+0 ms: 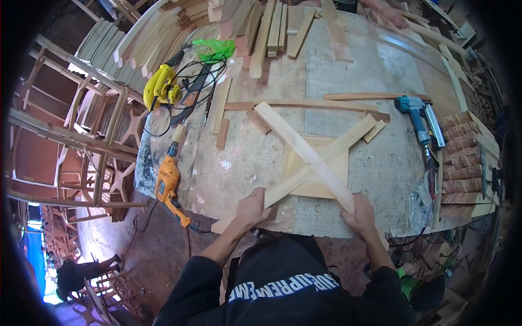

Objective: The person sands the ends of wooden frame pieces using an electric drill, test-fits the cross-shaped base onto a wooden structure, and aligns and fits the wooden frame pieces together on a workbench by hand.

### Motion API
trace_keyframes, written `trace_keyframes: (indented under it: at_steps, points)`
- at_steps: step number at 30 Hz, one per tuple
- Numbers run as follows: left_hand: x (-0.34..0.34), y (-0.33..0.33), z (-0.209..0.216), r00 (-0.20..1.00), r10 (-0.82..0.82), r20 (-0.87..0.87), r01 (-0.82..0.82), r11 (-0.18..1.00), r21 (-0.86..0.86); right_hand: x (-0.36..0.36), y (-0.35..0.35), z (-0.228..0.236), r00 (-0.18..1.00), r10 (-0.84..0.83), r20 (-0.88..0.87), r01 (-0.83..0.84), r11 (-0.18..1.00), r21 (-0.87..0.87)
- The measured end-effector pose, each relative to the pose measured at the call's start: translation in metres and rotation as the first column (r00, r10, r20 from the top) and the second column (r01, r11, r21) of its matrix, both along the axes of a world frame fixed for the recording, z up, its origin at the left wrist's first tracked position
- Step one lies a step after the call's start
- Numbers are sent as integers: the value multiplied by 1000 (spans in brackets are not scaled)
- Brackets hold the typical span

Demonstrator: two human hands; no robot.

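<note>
"Hands first: how do they stand at the near side?"

"Both are curled tight on wood. The left hand [251, 210] has its fingers folded round the near-left end of the lower strip [285, 187], its thumb along the top. The right hand [360, 213] grips the near-right end of the upper strip [285, 132]; its fingertips are partly hidden, so I can't tell how far they reach underneath."

"And where do those strips lie?"

"Over the near middle of the table [239, 160], crossed in an X. The one running from far left to near right looks uppermost. Beneath the crossing is a pale board [338, 158], flat on the table."

"What's off to the sides?"

"Left, an orange drill [167, 176] near the table's edge. Right, a clear plastic bag [420, 209], then stacked wooden pieces [462, 163], with a teal nail gun [416, 113] just left of the stack."

"Further out?"

"Beyond the X, a long slat [326, 104] runs left to right. Past the drill on the left are a yellow blower [160, 87], a handsaw [190, 100] and a green bag [213, 50]."

"And at the far side?"

"Timber lengths [272, 32] bunched left of centre, and at far right another person's hand [394, 17]; its grip is too small to make out."
</note>
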State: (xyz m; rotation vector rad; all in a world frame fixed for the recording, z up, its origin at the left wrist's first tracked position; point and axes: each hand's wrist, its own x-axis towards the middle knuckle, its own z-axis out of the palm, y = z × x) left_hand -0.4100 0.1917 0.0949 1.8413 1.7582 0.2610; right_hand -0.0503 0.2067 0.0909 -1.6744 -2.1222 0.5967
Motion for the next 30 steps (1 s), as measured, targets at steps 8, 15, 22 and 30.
trace_keyframes:
  at_steps: [8, 15, 22, 30]
  points:
    - [1, 4, 5, 999, -10, -36, 11, 999, 52, -3, -4, 2, 999, -52, 4, 53, 996, -72]
    - [0, 8, 29, 994, -31, -107, 25, 998, -56, -5, 3, 27, 1000, -25, -7, 25, 997, -73]
    - [3, 4, 20, 994, -65, -85, 68, 997, 32, -5, 14, 24, 995, -82, 55, 89, 985, -148]
    - [0, 9, 34, 992, -47, -117, 51, 998, 35, -4, 26, 60, 999, -7, -44, -13, 895, -446]
